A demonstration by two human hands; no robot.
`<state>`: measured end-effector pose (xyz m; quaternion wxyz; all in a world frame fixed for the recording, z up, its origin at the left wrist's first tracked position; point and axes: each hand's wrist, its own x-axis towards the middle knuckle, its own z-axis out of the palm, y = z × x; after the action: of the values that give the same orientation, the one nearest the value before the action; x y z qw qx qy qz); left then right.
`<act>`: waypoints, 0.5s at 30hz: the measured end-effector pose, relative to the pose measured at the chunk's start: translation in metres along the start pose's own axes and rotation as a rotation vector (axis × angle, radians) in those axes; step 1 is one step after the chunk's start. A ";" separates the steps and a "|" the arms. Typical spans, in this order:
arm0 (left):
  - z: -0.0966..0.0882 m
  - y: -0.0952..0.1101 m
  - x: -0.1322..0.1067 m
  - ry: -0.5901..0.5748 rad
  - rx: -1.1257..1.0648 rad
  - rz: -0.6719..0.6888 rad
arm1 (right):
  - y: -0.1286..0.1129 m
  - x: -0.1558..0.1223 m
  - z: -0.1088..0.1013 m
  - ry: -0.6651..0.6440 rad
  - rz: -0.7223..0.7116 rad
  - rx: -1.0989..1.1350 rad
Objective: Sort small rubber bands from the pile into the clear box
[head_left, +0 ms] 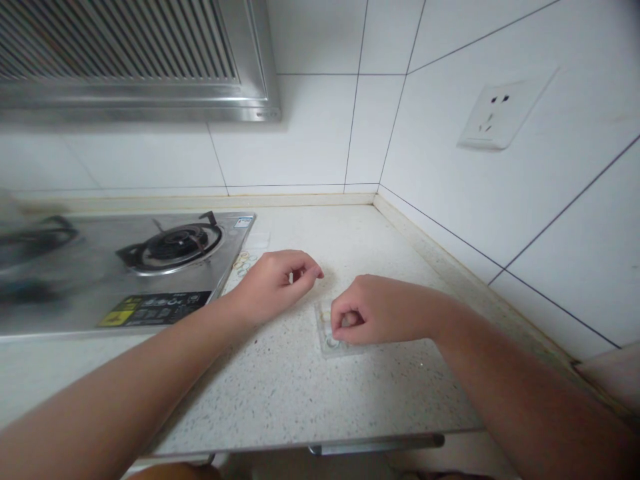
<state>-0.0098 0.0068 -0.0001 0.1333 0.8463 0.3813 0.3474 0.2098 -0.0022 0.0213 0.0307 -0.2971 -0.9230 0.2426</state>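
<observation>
My left hand [280,283] is above the countertop, just right of the stove. Its fingers are curled and the thumb meets the index finger in a pinch; anything between them is too small to make out. My right hand [380,310] is closed, thumb against curled fingers, over a shallow clear plastic box [345,353]. The hand covers much of this box, and small pale ring-like pieces show through at its left side. What the right fingertips hold, if anything, is hidden. More small ring-like pieces [244,263] lie by the stove's edge, partly behind my left hand.
A steel gas stove [90,293] with a black burner [183,243] takes up the left. Above it hangs a range hood [250,107]. White tiled walls meet behind the speckled countertop [280,393], with a socket [493,117] at right. A drawer handle [380,445] runs below the front edge.
</observation>
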 end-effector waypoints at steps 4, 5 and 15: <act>-0.001 0.001 -0.001 -0.038 0.008 0.037 | -0.005 -0.001 0.002 0.019 -0.037 -0.047; -0.001 0.001 -0.001 -0.053 0.011 0.049 | -0.005 -0.001 0.003 0.025 -0.041 -0.065; -0.004 0.000 -0.002 -0.108 0.110 0.128 | 0.006 -0.002 -0.004 0.180 -0.034 -0.029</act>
<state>-0.0134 0.0057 0.0017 0.0844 0.8925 0.3372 0.2875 0.2154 0.0024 0.0218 0.1135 -0.3022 -0.9249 0.2011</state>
